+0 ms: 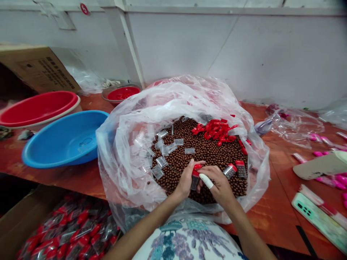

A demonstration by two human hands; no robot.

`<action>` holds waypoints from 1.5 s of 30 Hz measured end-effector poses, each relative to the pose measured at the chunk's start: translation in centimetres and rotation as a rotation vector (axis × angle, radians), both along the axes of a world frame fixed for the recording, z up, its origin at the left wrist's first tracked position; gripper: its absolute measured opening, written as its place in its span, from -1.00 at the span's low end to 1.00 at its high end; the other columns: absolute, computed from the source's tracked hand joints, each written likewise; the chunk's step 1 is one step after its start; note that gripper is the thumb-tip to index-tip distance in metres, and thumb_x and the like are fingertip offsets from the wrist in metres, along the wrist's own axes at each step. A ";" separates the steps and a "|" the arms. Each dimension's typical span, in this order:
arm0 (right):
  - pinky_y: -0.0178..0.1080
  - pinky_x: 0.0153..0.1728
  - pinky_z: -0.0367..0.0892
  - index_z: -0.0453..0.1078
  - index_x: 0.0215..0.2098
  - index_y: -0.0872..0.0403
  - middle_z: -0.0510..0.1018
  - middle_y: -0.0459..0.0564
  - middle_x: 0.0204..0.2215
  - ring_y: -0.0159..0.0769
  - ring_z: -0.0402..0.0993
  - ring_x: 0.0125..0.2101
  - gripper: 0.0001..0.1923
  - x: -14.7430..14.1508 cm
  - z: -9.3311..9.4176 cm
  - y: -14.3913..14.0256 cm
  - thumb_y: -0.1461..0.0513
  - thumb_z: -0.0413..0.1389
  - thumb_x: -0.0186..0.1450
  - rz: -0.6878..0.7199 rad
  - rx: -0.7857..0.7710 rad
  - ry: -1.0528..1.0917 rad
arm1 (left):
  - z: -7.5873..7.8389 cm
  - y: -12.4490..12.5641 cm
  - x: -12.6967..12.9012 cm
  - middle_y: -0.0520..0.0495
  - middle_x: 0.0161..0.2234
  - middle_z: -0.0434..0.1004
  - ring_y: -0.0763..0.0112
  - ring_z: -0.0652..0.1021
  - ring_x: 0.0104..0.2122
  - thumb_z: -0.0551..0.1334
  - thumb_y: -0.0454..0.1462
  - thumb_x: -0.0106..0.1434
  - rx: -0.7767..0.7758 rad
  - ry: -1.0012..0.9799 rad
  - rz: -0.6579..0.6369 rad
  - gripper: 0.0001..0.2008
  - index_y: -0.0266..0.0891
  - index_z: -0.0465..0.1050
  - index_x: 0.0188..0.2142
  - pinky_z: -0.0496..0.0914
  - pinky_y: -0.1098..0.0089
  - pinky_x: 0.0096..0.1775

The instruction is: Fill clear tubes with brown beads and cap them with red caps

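Two forearms point(154, 221) of ours reach in from seven and five o'clock. Our left hand point(185, 182) curls its fingers round a small box point(194, 181); our right hand point(219, 182), one finger in a white wrap point(206, 181), pinches its red lid point(197, 167). Clear-sided, dark inside, it stands nearly upright over brown balls point(177, 166), toward the plastic bag's point(121, 177) six o'clock.

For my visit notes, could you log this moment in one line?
left hand: holding container | right hand: at its red top | beneath: brown balls
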State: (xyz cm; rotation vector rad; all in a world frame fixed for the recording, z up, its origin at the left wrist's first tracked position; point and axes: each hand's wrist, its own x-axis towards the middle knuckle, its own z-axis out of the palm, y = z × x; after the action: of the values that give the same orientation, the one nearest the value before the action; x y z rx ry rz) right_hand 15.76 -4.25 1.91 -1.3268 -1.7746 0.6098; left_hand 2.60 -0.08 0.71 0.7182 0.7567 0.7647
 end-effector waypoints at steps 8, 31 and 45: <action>0.01 0.06 0.15 -0.16 0.24 0.08 0.15 0.17 0.14 -0.06 0.10 0.12 -0.13 -0.4 -1.4 -0.9 0.13 0.19 0.09 -0.053 0.072 -0.213 | 1.2 0.5 -0.1 0.06 -0.66 0.36 0.52 0.34 -0.72 -0.03 0.04 0.22 -0.010 -0.061 -0.014 -0.41 -0.27 0.23 0.10 0.27 0.50 -0.62; 0.07 0.01 0.14 0.11 0.09 0.12 0.36 0.15 -0.08 -0.06 0.25 -0.03 -0.38 0.8 -3.3 -2.2 0.16 0.10 0.08 -0.107 0.186 -0.385 | -1.1 -1.6 1.1 -0.01 -0.62 0.42 0.47 0.39 -0.69 -0.06 0.14 0.18 -0.183 -0.028 -0.019 -0.38 -0.31 0.32 -0.06 0.27 0.47 -0.59; 0.05 0.03 0.10 0.16 0.07 0.13 0.39 0.14 -0.09 -0.05 0.26 -0.05 -0.37 0.9 -3.2 -2.2 0.13 0.12 0.04 -0.097 0.238 -0.462 | -3.4 -2.4 2.1 0.05 -0.69 0.34 0.47 0.32 -0.70 0.04 -0.02 0.20 -0.025 0.270 0.039 -0.64 -0.24 0.34 -0.50 0.24 0.46 -0.62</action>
State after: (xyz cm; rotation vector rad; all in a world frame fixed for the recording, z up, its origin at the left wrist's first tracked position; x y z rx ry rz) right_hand 16.71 -6.46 -1.31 -1.4525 -2.0535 0.0285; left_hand 4.73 -2.50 -2.70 0.7959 1.0253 0.6995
